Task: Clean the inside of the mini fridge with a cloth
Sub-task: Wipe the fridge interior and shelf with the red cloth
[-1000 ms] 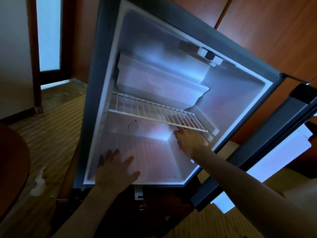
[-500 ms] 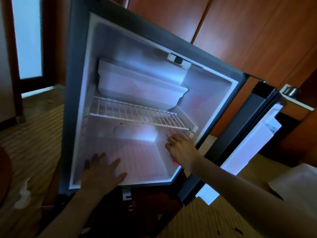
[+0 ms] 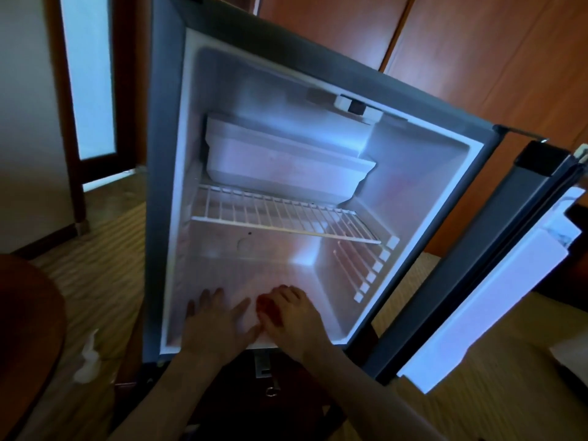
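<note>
The small dark-framed mini fridge with its white plastic interior [image 3: 429, 173] fills the centre of the frame, door swung open at right. Low in the frame, the right hand [image 3: 288, 316] presses a small red cloth [image 3: 267, 308] against the fridge floor, fingers curled over it; the left hand [image 3: 219, 323] lies flat beside it, fingers spread. This looks like floor-wiping; next probably the white wire shelf [image 3: 280, 214] above.
</note>
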